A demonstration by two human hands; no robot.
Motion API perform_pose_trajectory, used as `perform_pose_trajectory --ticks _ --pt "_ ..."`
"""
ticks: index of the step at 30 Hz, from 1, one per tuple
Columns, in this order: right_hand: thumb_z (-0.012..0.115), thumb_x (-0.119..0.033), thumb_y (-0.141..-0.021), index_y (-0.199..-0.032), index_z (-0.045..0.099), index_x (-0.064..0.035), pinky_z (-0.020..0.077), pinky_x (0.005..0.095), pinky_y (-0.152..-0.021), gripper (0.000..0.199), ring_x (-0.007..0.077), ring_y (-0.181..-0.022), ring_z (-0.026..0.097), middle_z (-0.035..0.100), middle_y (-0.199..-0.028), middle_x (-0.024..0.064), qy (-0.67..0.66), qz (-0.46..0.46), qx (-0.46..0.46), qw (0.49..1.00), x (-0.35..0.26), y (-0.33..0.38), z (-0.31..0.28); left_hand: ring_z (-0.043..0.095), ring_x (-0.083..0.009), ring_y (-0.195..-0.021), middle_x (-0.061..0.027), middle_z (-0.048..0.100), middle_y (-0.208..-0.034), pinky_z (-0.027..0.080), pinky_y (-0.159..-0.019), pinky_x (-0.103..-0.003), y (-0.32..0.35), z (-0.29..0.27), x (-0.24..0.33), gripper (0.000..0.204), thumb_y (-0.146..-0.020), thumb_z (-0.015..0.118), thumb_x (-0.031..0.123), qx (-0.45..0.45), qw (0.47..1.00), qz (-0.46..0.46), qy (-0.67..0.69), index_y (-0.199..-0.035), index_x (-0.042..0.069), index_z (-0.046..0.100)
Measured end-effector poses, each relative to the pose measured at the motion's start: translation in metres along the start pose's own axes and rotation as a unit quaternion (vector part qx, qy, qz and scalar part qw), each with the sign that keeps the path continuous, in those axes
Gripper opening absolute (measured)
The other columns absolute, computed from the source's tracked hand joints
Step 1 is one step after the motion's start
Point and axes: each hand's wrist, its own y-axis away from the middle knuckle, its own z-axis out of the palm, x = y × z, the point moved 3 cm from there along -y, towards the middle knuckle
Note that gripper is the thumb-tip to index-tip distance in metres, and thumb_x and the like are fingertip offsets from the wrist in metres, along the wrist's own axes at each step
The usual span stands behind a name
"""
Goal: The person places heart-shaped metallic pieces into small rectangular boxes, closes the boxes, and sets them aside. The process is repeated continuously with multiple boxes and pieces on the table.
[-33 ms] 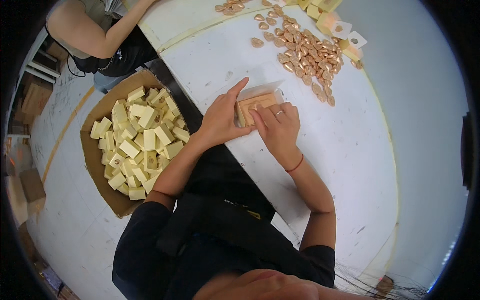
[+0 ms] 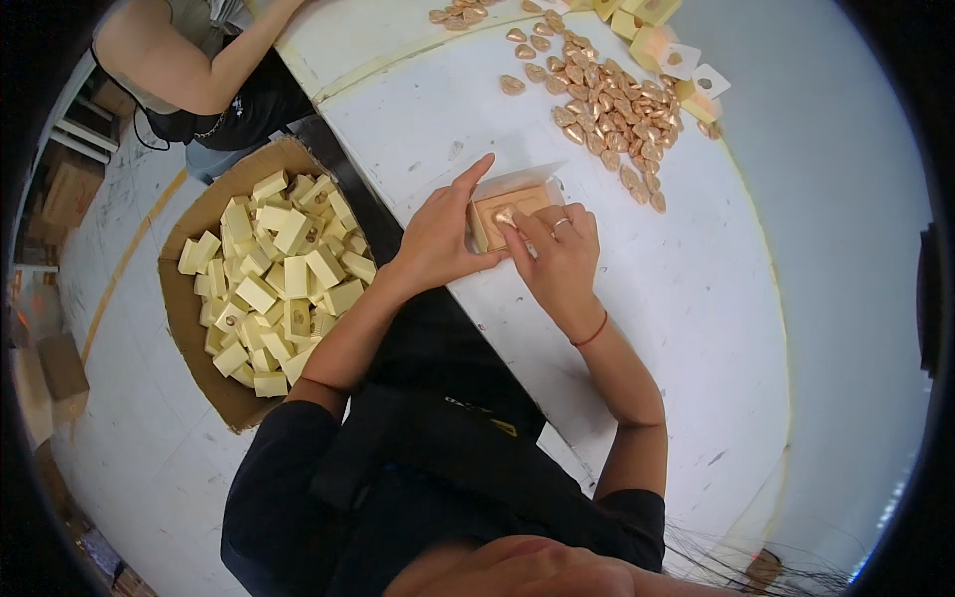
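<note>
A small open box [image 2: 483,239] with a pale flap raised at its far side sits near the table's edge. Inside it is a peach-coloured insert [image 2: 527,202] with a shaped recess. My left hand [image 2: 438,234] holds the box from the left, the thumb along its near side and the index finger stretched up past it. Between the thumb and fingers of my right hand [image 2: 557,254] is a shiny rose-gold piece [image 2: 505,216], pinched at the left part of the insert. Whether it is fully seated there I cannot tell.
Many similar rose-gold pieces [image 2: 622,109] lie heaped farther off on the white table [image 2: 686,328]. Several pale yellow boxes [image 2: 652,45] stand behind them. A large carton [image 2: 189,328] full of yellow boxes [image 2: 295,277] is on the left. Another person's arm [image 2: 234,75] reaches in at the upper left.
My right fingers have shifted slightly, and more of the rose-gold piece shows between them. My left hand and the box are in the same place.
</note>
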Motion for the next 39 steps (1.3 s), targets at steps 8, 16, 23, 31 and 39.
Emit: perform_pose_trajectory --ticks 8,16,23,31,39 --pt "0.08 -0.011 -0.074 -0.099 0.074 -0.0098 0.0417 0.0366 -0.077 0.026 0.0221 -0.083 0.056 0.066 -0.088 0.0024 -0.016 0.03 -0.082 0.996 0.003 -0.001 0.005 0.057 -0.0382 -0.111 -0.0185 0.06 -0.124 0.046 -0.098 -0.042 0.0 0.002 0.002 0.108 -0.065 0.084 0.03 0.032 0.998 0.025 -0.04 -0.154 0.011 0.027" --pt "0.068 0.001 -0.076 -0.104 0.074 -0.0094 0.0392 0.0387 -0.092 0.031 0.0258 -0.111 0.056 0.066 -0.12 0.0052 -0.056 -0.014 -0.07 0.996 0.006 -0.004 -0.014 0.058 -0.0366 -0.107 -0.0168 0.061 -0.122 0.047 -0.095 -0.041 0.001 0.001 0.0 0.111 -0.064 0.086 0.031 0.037 0.998 0.019 -0.047 -0.155 0.011 0.025" --pt "0.068 -0.002 -0.081 -0.105 0.07 -0.0063 0.0454 0.0435 -0.089 0.024 0.0322 -0.1 0.059 0.07 -0.103 0.0105 0.048 0.081 -0.018 0.995 0.132 -0.022 -0.005 0.056 -0.0357 -0.115 -0.0212 0.048 -0.141 0.044 -0.1 -0.042 0.001 0.003 -0.002 0.118 -0.063 0.088 0.03 -0.009 0.999 -0.013 -0.04 -0.156 0.009 0.02" --pt "0.061 -0.007 -0.09 -0.11 0.066 -0.0031 0.0464 0.0442 -0.085 0.021 0.0309 -0.099 0.061 0.069 -0.1 0.0124 0.137 0.032 -0.001 0.99 0.163 -0.018 0.008 0.055 -0.0373 -0.115 -0.0207 0.051 -0.137 0.044 -0.1 -0.042 0.001 0.002 0.001 0.115 -0.065 0.086 0.03 0.002 0.999 0.013 -0.029 -0.156 0.01 0.02" --pt "0.056 0.0 -0.092 -0.114 0.059 -0.0024 0.0536 0.038 -0.066 0.021 0.0321 -0.071 0.065 0.064 -0.1 0.016 -0.149 0.088 -0.246 0.954 0.028 -0.017 -0.061 0.056 -0.0374 -0.112 -0.0218 0.054 -0.132 0.045 -0.099 -0.043 0.0 0.001 -0.003 0.116 -0.064 0.087 0.029 0.012 0.998 0.043 -0.042 -0.157 0.011 0.02"
